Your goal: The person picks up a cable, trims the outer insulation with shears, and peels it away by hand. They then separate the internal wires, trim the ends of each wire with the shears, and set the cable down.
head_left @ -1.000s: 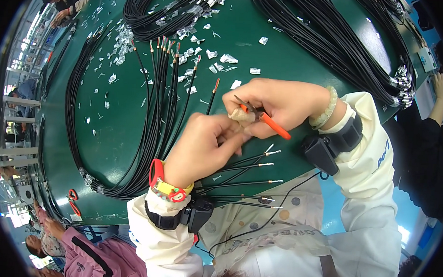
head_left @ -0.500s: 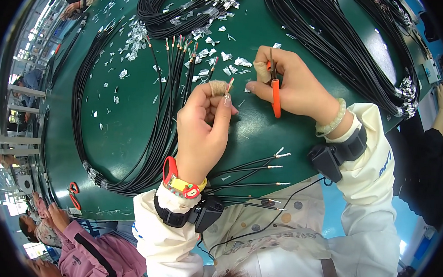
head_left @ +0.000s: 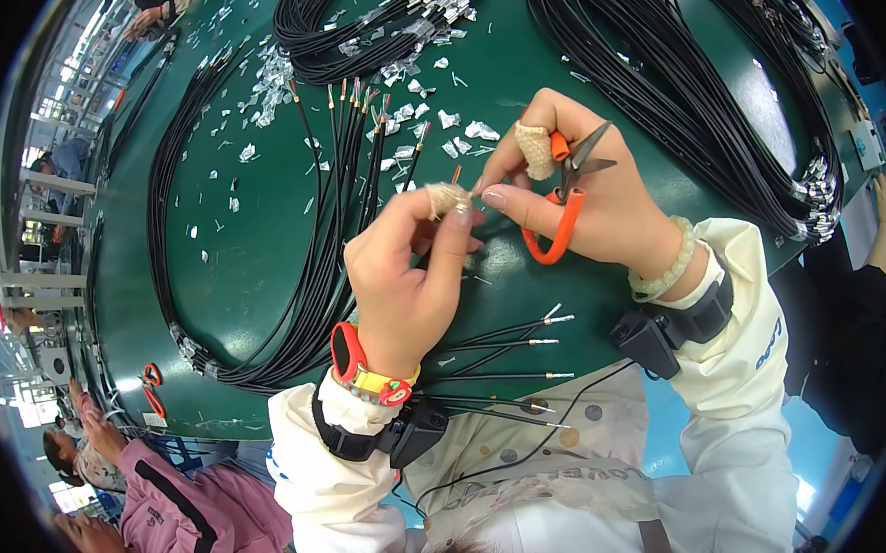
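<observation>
My left hand point(head_left: 403, 274) is closed, its thumb and finger pinching the stripped end of a black cable; a thin orange-red wire point(head_left: 457, 174) sticks up past the fingertips. Scissors point(head_left: 572, 228) with orange handles and splayed dark blades lie across the palm side of my right hand point(head_left: 617, 201), tucked under its fingers. The right thumb and forefinger meet close to the left fingertips, at the wire end; whether they grip a strand is too small to tell. Beige wraps cover a finger on each hand. Beyond the left hand fans a bundle of black cables point(head_left: 315, 280) with stripped ends.
Foil scraps point(head_left: 269, 92) litter the green table point(head_left: 252, 297). Coiled black cables point(head_left: 653, 97) lie at the far right, another coil point(head_left: 315, 40) at the far middle. Several cable ends point(head_left: 520, 343) point right near my lap. Red-handled scissors point(head_left: 153, 390) rest left; co-workers sit around.
My right hand has come left, its thumb and forefinger now at the left fingertips. The scissors have turned in the right hand, and their blades now show apart.
</observation>
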Demonstrator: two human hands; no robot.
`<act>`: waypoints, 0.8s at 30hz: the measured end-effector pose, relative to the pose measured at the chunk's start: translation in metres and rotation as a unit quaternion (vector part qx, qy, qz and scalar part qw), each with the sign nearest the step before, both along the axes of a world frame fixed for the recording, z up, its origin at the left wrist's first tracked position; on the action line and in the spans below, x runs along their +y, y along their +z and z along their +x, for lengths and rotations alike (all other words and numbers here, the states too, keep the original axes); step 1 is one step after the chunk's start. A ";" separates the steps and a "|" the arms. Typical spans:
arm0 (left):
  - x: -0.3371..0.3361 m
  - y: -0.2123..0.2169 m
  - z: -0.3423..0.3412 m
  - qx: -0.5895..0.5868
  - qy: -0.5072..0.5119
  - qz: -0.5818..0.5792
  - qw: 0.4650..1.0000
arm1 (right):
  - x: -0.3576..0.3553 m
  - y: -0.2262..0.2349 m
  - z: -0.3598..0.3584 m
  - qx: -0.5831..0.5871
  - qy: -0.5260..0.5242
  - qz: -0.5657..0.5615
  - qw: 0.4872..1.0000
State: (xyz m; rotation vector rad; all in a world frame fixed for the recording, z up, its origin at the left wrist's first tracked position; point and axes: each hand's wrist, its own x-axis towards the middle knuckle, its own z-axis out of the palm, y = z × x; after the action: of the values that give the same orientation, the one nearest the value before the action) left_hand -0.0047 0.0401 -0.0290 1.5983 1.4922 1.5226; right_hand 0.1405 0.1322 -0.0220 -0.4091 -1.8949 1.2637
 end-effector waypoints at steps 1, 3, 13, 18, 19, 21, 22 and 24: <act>0.001 0.001 0.002 0.001 0.000 0.000 1.000 | 0.000 0.000 0.002 -0.004 -0.003 0.000 1.000; 0.002 0.002 0.005 -0.062 0.013 -0.008 0.998 | 0.000 0.000 0.005 -0.006 -0.006 0.000 1.000; 0.010 0.005 -0.008 -0.163 0.052 0.050 0.984 | -0.011 0.028 0.013 -0.137 0.202 -0.253 0.936; 0.012 0.010 -0.002 -0.179 0.039 0.062 0.981 | -0.002 0.027 0.014 -0.205 0.307 -0.295 0.881; 0.011 0.011 0.000 -0.184 0.035 0.067 0.980 | -0.002 0.025 0.013 -0.204 0.306 -0.296 0.882; 0.013 0.009 0.003 -0.188 0.031 0.071 0.979 | -0.002 0.016 0.008 -0.076 0.197 -0.271 0.939; 0.014 0.007 0.005 -0.160 0.031 0.075 0.984 | -0.002 0.011 0.005 -0.012 0.139 -0.255 0.957; 0.016 0.002 0.009 -0.105 0.032 0.083 0.990 | 0.004 0.001 0.000 0.015 0.102 -0.208 0.973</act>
State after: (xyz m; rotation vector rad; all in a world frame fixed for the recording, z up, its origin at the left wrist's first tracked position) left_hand 0.0042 0.0557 -0.0272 1.4385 1.3409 1.8317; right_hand 0.1402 0.1357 -0.0208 -0.4132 -1.6725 1.8047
